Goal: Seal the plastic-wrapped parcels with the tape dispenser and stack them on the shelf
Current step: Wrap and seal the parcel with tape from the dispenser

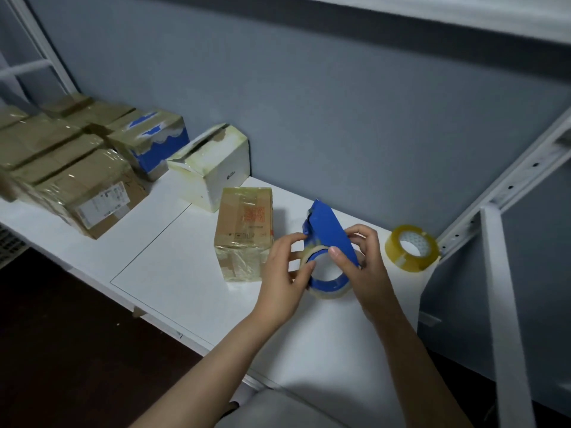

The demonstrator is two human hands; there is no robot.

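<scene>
Indoors, white shelf (173, 273), grey-blue wall (309, 103), dark floor (61, 335)

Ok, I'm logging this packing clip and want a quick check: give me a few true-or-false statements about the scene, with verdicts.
1. The left hand and right hand both hold the blue tape dispenser. True.
2. The spare tape roll sits on a parcel. False: it lies on the white table, right of the hands.
3. The small brown parcel stands left of the dispenser. True.
4. The white box is stacked on that parcel. False: it stands behind it, on the table.
</scene>
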